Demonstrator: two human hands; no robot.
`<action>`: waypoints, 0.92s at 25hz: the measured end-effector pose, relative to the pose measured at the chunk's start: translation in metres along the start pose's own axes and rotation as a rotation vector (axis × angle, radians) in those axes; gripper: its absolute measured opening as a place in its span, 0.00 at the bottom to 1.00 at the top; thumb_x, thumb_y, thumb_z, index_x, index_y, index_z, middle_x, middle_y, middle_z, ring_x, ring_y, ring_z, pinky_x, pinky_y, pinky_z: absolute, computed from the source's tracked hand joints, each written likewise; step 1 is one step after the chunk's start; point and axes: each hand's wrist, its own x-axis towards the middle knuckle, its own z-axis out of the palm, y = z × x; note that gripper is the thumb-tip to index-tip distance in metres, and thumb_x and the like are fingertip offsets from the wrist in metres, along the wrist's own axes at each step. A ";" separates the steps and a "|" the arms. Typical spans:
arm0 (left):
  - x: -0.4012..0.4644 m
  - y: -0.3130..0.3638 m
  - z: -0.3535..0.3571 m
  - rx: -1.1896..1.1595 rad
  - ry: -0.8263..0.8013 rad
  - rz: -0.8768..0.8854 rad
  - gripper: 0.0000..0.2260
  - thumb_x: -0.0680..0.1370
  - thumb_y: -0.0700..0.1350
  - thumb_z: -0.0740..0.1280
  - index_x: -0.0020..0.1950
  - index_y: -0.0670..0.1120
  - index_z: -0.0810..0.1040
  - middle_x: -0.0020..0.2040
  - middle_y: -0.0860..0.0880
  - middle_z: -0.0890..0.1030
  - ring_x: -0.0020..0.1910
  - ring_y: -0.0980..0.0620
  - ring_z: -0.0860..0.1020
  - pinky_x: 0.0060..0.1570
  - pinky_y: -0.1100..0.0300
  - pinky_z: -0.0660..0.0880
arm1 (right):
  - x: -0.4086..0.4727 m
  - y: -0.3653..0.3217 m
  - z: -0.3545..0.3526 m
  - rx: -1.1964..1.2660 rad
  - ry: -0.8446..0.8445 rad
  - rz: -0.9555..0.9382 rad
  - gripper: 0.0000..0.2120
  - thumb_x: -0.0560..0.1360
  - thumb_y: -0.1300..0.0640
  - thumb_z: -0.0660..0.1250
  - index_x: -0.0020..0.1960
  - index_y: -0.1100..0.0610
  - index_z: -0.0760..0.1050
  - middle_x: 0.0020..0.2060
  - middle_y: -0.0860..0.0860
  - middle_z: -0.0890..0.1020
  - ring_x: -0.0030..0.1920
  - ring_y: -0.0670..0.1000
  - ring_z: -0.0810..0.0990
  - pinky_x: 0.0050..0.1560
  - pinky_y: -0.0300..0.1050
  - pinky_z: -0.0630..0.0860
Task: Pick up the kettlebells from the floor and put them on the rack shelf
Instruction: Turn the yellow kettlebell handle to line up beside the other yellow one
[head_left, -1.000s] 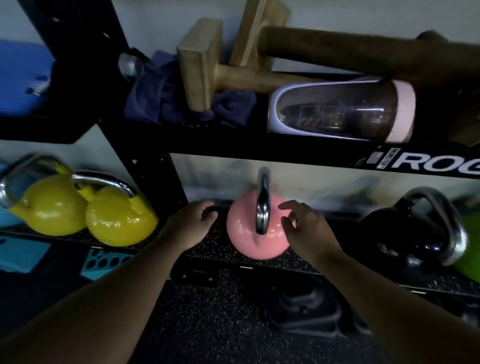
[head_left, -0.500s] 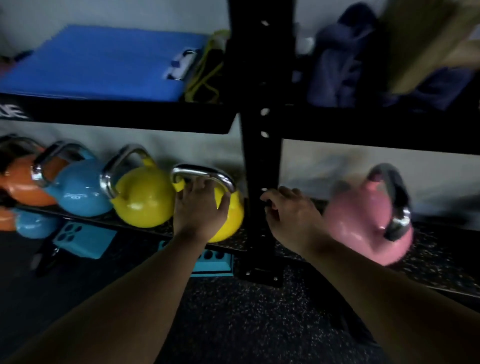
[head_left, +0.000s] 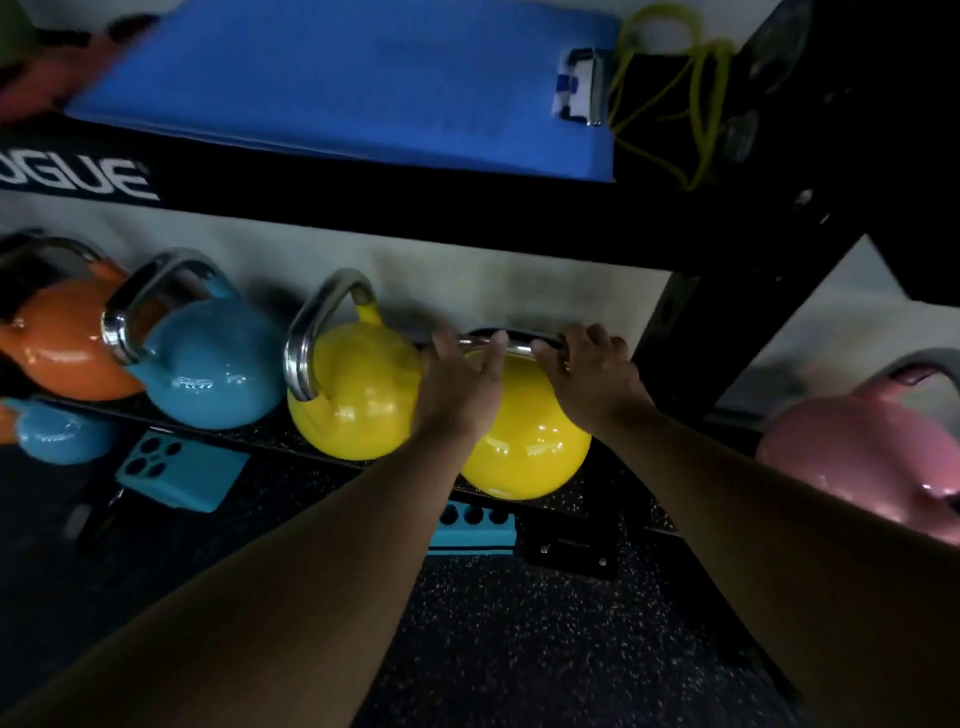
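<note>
Both hands gripped steel handle of yellow kettlebell (head_left: 524, 441) on low rack shelf (head_left: 613, 493): left hand (head_left: 460, 384) at left end, right hand (head_left: 592, 371) at right end, likely squaring it beside second yellow kettlebell (head_left: 353, 400). Glossy round bodies, speckled rubber shelf mat. Pink kettlebell (head_left: 852, 457) sat at far right.

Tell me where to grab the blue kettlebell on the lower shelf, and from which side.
Grip the blue kettlebell by its steel handle, coming from the front and above. The loop leans up and left, clear of the round, slick body; the orange kettlebell crowds its left side.
</note>
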 end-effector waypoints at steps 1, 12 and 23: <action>0.000 0.001 0.011 -0.086 -0.060 -0.064 0.35 0.78 0.67 0.56 0.79 0.51 0.52 0.79 0.42 0.60 0.71 0.37 0.69 0.62 0.47 0.71 | 0.003 0.001 0.002 0.100 -0.040 0.057 0.25 0.79 0.37 0.57 0.63 0.57 0.70 0.61 0.61 0.76 0.62 0.64 0.73 0.59 0.55 0.73; 0.019 -0.012 0.025 -0.315 -0.199 0.007 0.30 0.82 0.64 0.47 0.80 0.59 0.42 0.83 0.48 0.50 0.79 0.41 0.57 0.69 0.51 0.60 | -0.019 -0.009 0.002 0.720 -0.016 0.342 0.24 0.81 0.39 0.53 0.71 0.50 0.70 0.60 0.54 0.79 0.51 0.51 0.77 0.51 0.40 0.78; 0.040 -0.002 0.031 -0.469 -0.251 -0.051 0.24 0.83 0.63 0.47 0.78 0.59 0.61 0.79 0.47 0.63 0.76 0.44 0.62 0.71 0.48 0.60 | -0.027 -0.031 0.031 1.175 0.080 0.349 0.15 0.84 0.50 0.53 0.61 0.53 0.76 0.38 0.58 0.79 0.34 0.52 0.78 0.31 0.38 0.74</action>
